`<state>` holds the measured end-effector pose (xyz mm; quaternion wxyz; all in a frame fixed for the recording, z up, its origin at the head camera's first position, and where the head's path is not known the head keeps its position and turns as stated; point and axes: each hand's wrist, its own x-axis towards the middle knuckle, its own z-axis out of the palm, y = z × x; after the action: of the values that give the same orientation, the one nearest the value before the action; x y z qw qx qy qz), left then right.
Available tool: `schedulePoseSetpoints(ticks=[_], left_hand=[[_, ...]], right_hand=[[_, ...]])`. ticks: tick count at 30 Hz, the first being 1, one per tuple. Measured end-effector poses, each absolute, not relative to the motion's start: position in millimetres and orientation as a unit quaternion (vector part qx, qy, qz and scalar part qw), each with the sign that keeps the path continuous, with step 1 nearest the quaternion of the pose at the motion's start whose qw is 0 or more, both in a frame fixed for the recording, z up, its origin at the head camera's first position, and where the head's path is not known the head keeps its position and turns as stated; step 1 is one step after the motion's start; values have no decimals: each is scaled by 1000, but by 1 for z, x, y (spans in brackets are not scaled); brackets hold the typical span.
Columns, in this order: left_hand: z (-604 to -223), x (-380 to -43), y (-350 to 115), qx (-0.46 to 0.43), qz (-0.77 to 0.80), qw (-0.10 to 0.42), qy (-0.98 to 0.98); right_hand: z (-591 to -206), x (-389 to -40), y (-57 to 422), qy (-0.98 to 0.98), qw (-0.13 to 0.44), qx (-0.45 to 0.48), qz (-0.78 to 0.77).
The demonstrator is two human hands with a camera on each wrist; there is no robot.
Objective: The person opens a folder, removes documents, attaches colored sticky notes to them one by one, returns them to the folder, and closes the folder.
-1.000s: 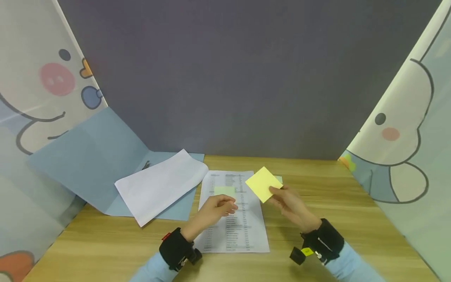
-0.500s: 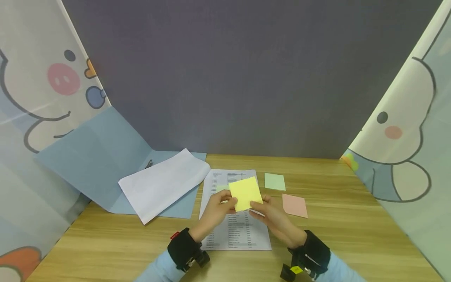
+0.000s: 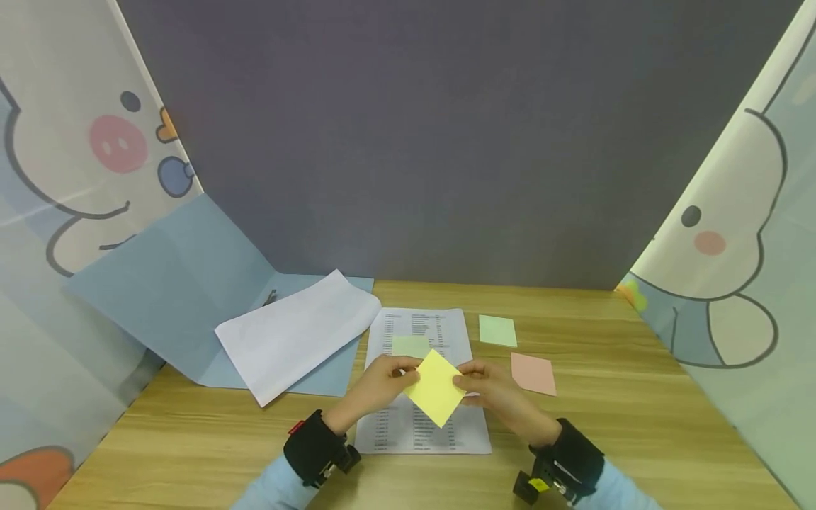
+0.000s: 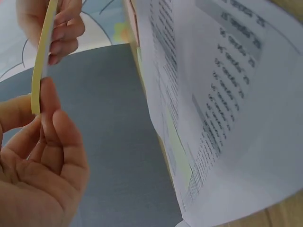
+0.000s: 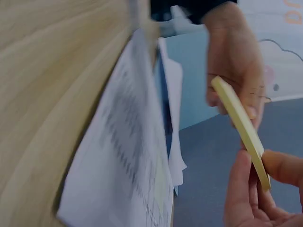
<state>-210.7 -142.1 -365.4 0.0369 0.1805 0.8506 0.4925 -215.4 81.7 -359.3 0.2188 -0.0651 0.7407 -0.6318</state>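
Observation:
A yellow sticky note pad (image 3: 436,389) is held up above the printed sheet (image 3: 423,432), turned so one corner points down. My left hand (image 3: 382,382) pinches its left corner between thumb and fingers. At the opposite corner my right hand (image 3: 500,397) pinches it the same way. Seen edge-on in the left wrist view, the pad (image 4: 42,61) shows its thickness. A pale green sticky note (image 3: 410,346) lies on the upper part of the printed sheet, just beyond the hands.
To the right of the sheet, a green note pad (image 3: 497,331) and a pink one (image 3: 533,373) lie on the wooden table (image 3: 625,397). At left stands an opened blue folder (image 3: 178,290) with curled white paper (image 3: 296,336) on it. A dark panel (image 3: 446,142) rises behind.
My right hand has brought the yellow pad leftward over the sheet, and my left hand has taken hold of it. The pad has since turned onto its corner and come lower.

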Motion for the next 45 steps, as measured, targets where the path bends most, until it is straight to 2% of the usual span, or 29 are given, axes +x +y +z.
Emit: schedulePoseSetpoints(ticks=[5, 13, 16, 19, 24, 27, 30, 32, 34, 38, 40, 42, 45], left_hand=[[-365, -212, -144, 163, 506, 18, 847], [-361, -215, -141, 84, 612, 11, 786], [-359, -214, -138, 64, 666, 49, 742], [-358, -211, -135, 57, 735, 124, 664], [-356, -207, -127, 111, 864, 224, 438], [-354, -204, -125, 156, 890, 259, 341], [-353, -201, -124, 155, 895, 255, 333], [-351, -199, -123, 139, 896, 239, 348], [-350, -196, -123, 121, 898, 224, 358], [-346, -194, -122, 111, 896, 213, 374], [-344, -193, -121, 114, 892, 221, 377], [-344, -193, -119, 117, 889, 230, 379], [-344, -193, -117, 120, 886, 242, 378]], right_hand=[[-365, -210, 76, 754, 219, -98, -611], [-367, -200, 63, 696, 226, -73, -678], [-363, -198, 57, 684, 218, -61, -694], [-358, -196, 53, 670, 212, -51, -710], [-352, -194, 48, 645, 222, -41, -730], [-352, -192, 46, 638, 230, -39, -734], [-354, -190, 44, 637, 214, -29, -740], [-356, -187, 42, 657, 160, -36, -736], [-359, -184, 41, 698, 67, -80, -708], [-360, -181, 41, 785, -193, -281, -518], [-357, -181, 40, 788, -289, -381, -388], [-352, -183, 38, 779, -335, -450, -280], [-347, -184, 34, 783, -345, -488, -173]])
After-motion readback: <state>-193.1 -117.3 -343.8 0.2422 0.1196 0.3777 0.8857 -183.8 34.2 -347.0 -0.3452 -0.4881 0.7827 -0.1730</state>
